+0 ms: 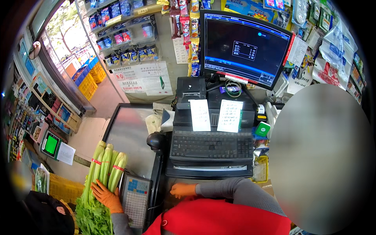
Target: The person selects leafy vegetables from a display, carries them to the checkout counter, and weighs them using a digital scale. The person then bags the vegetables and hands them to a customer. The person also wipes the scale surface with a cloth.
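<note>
Several bunches of celery (110,164), tied with red bands, lie together at the left of the counter, leafy ends towards me. My left hand (107,196), in an orange glove, lies over the middle of the stalks with its fingers stretched out. Whether it grips them or just rests there is not clear. Right beside the celery is a scale keypad (135,196) with blue and pale keys. My right hand (183,190), also gloved in orange, is curled in front of my red vest, below the cash drawer (210,169). Nothing shows in it.
Ahead stand a black keyboard (211,144), a receipt printer (191,88) and a lit monitor (245,48). A black handheld scanner (155,141) sits beside the metal countertop (132,126). A person's dark sleeve (48,211) is at lower left. A blurred area covers the right side.
</note>
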### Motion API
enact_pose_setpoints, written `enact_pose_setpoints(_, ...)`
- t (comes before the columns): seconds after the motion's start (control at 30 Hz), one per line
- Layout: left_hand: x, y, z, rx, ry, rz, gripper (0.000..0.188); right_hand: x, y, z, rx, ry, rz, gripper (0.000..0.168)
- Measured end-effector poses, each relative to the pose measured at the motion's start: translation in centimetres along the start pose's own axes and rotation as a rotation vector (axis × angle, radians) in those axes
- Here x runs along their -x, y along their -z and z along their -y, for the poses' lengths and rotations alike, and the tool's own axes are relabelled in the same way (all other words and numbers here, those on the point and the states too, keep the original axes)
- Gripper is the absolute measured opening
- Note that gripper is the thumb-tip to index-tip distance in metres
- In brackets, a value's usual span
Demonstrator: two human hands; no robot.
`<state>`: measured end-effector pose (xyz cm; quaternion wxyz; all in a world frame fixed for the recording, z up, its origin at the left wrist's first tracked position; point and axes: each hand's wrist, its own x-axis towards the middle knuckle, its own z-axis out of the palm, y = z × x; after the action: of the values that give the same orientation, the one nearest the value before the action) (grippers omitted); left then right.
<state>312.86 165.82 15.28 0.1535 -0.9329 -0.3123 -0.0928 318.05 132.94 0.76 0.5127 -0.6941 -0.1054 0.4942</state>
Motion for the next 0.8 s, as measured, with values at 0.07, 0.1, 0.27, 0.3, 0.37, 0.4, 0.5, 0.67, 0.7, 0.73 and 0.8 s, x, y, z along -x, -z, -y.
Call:
enact_pose_setpoints(0.07,0.1,-0.7,0.0,0.054,-0.048,-0.116,0.115,0.7,0.3,-0.9,-0.038,-0.039,0.001,0.025)
enact_pose_setpoints(0.1,0.0,-0.9,0.0,0.080,-0.073,-0.178,0.114,0.7,0.4,-1.2,-0.058,-0.055,0.001,0.023)
enact_pose_setpoints(0.27,3.7,0.0,-0.6,0.108,0.071,-0.380,0.100,-0.1,-0.3,-2.0,0.058,0.153,0.099,0.026)
enact_pose_setpoints(0.3,5.6,0.7,-1.4,0.211,0.034,-0.412,0.096,-0.3,-0.2,-1.7,0.083,0.147,0.106,0.028)
enact_pose_setpoints(0.37,10.0,2.2,-3.6,0.470,-0.069,-0.385,0.083,-0.1,0.1,-1.2,0.065,0.145,0.058,0.026)
enact_pose_setpoints(0.4,11.9,3.1,-4.4,0.662,-0.169,-0.301,0.074,-0.2,0.2,-0.9,0.207,0.223,-0.014,0.026)
enact_pose_setpoints(0.5,17.9,-2.1,-3.5,0.944,-0.266,0.496,0.040,-1.4,-0.1,0.7,0.594,0.578,-0.161,0.027)
enact_pose_setpoints(0.67,31.3,-10.2,1.1,0.921,0.193,0.736,0.052,-3.9,-3.9,7.3,1.239,0.988,-0.048,0.084)
enact_pose_setpoints(0.7,29.7,-7.0,1.7,0.728,0.216,0.831,0.053,-4.6,-4.3,7.9,1.296,1.006,-0.022,0.088)
enact_pose_setpoints(0.73,29.5,-5.4,2.1,0.533,0.227,0.928,0.054,-5.3,-4.6,8.4,1.286,1.017,-0.029,0.089)
enact_pose_setpoints(0.8,32.4,-5.5,2.0,0.609,0.343,0.768,0.055,-6.9,-5.6,8.5,1.257,1.036,-0.060,0.091)
